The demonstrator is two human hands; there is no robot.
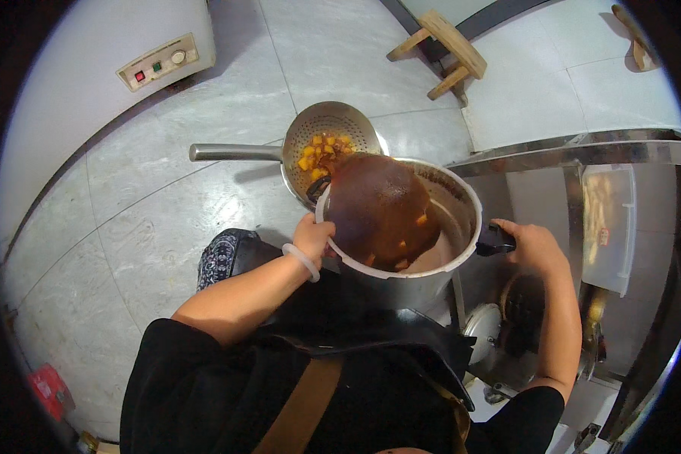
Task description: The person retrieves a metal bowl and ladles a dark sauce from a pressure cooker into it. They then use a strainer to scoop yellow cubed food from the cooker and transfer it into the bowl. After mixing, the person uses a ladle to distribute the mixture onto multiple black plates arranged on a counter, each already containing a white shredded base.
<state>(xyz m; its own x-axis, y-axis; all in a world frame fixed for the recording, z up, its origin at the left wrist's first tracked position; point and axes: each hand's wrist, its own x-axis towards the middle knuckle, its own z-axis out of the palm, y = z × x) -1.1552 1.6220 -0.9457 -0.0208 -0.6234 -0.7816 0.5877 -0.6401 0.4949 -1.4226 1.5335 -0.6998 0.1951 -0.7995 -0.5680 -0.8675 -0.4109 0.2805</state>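
Note:
My left hand (313, 241) grips the left side of a large metal pressure-cooker pot (459, 238), close under its rim. On the opposite side, my right hand (536, 247) is closed around the pot's long black handle (495, 240). The pot tips away from me, and dark brown liquid (383, 210) with a few yellow-orange pieces has run up to its far lip. Beyond that lip lies a perforated metal strainer (340, 113), its steel handle (235, 152) pointing left. Yellow cubes (318, 152) and brown bits rest in the strainer. The vessel beneath it is mostly hidden.
A white appliance (108, 34) with a knob panel stands at upper left. A small wooden stool (454, 45) is at the back. On the right is a steel-framed rack (573, 152) holding a plastic bin (610, 227) and a round lid (482, 329). Something red (51, 390) lies lower left.

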